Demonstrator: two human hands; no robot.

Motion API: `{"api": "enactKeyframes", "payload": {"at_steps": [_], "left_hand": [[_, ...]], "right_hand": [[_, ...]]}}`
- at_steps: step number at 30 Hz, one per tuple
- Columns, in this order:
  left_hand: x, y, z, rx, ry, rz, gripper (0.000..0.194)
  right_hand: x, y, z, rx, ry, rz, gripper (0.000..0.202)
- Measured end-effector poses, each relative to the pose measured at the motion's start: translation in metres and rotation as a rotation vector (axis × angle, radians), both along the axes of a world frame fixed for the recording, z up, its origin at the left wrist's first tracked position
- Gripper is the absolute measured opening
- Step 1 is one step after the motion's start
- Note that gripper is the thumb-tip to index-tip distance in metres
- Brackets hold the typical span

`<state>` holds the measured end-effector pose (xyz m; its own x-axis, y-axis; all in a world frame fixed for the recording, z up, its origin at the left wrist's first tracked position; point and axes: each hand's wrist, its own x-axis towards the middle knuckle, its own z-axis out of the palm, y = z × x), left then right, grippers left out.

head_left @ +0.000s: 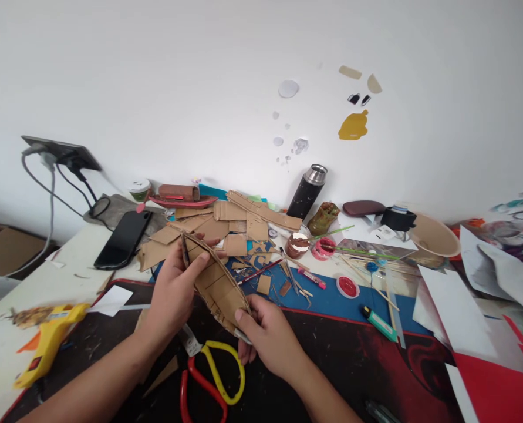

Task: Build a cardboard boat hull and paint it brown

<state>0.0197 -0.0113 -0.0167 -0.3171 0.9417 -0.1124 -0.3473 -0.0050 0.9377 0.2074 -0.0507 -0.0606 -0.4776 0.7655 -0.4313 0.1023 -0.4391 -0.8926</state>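
A white wall (177, 70) is seen across the upper frame, above a pale surface (6, 352) covered in part by a dark, red-edged mat (340, 367). Across the centre, a loose pile of torn brown cardboard (247, 214) is spread. At the lower right, red and white paper sheets (485, 376) are laid over the mat's side.

In front of the pile, near the centre, a long, narrow, boat-shaped brown cardboard piece (219, 286) is held slantwise. Its floor is crossed by thin lines and bordered by low, rough-edged walls; its upper left end is pointed. That end is pinched between thumb and fingers of the left hand (177, 282), the lower right end likewise by the right hand (270, 329).

Below the piece, red-and-yellow-handled scissors (192, 346) are crowded close to the hands. Dark mat is exposed between the right forearm and the sheets, bounded above by a teal box cutter (380, 324). At the lower left, a yellow glue gun (50, 346) is set near the left forearm.
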Motion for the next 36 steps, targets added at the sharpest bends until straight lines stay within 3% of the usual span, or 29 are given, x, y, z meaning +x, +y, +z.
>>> {"api": "enactKeyframes", "payload": {"at_steps": [5, 15, 21, 23, 27, 30, 36], "left_hand": [[-0.009, 0.004, 0.001, 0.042, 0.068, -0.040, 0.056], [-0.012, 0.007, -0.011, 0.020, 0.053, -0.051, 0.053], [-0.012, 0.005, -0.002, 0.026, 0.039, -0.054, 0.048], [-0.009, 0.003, 0.003, 0.036, 0.036, -0.062, 0.050], [0.006, -0.007, 0.004, -0.020, -0.076, -0.152, 0.074], [0.017, -0.013, 0.001, -0.126, -0.147, -0.244, 0.070], [0.008, -0.002, 0.001, -0.074, -0.169, 0.027, 0.058]], "right_hand": [[0.000, 0.000, -0.001, 0.008, -0.006, 0.002, 0.054], [0.000, -0.001, -0.002, 0.046, -0.041, -0.003, 0.052], [0.000, -0.002, -0.001, 0.037, -0.020, -0.023, 0.053], [0.000, -0.001, 0.000, 0.022, 0.024, -0.029, 0.055], [0.003, 0.005, 0.001, -0.006, 0.140, -0.029, 0.060], [0.007, 0.009, 0.003, -0.002, 0.195, -0.021, 0.060], [0.013, 0.012, 0.008, -0.063, 0.309, 0.005, 0.067]]}}
